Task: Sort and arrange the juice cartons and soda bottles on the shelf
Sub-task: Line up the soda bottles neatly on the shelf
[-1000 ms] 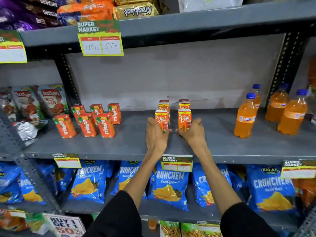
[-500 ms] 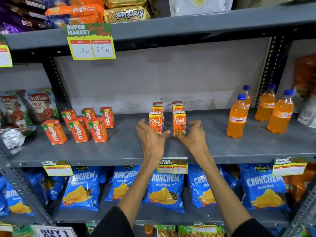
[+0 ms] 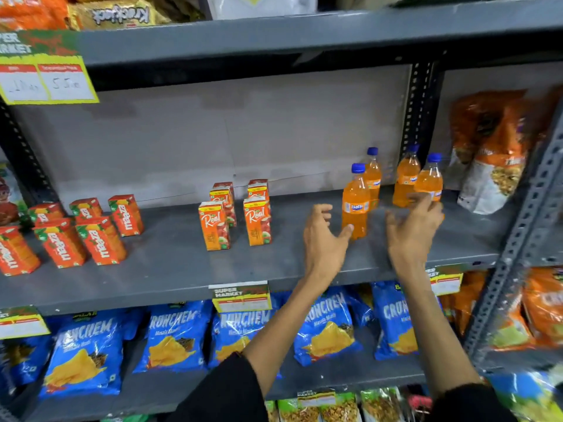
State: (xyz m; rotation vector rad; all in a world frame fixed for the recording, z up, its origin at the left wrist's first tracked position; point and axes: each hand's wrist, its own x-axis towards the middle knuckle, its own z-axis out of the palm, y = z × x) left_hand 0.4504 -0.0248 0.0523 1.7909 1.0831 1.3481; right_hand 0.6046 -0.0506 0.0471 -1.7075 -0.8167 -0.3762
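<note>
On the grey middle shelf [image 3: 170, 266] stand several orange Real juice cartons [image 3: 234, 214] in two short rows at the centre. Several red Maaza cartons [image 3: 79, 233] cluster at the left. Several orange Fanta bottles with blue caps stand at the right; the nearest bottle [image 3: 355, 202] is out in front of the others [image 3: 406, 181]. My left hand [image 3: 323, 239] is open, its thumb just touching the base of the nearest bottle. My right hand [image 3: 411, 229] is open, blurred, with fingers in front of the rightmost bottle [image 3: 430, 179], holding nothing.
Blue Crunchem snack bags [image 3: 170, 339] fill the shelf below. Orange snack bags [image 3: 490, 147] sit past the upright post [image 3: 419, 111] at the right. Yellow price tags [image 3: 240, 296] hang on the shelf edges. Biscuit packs [image 3: 122, 13] lie on the top shelf.
Both hands left the Real cartons and moved right to the Fanta bottles. The view panned right with them.
</note>
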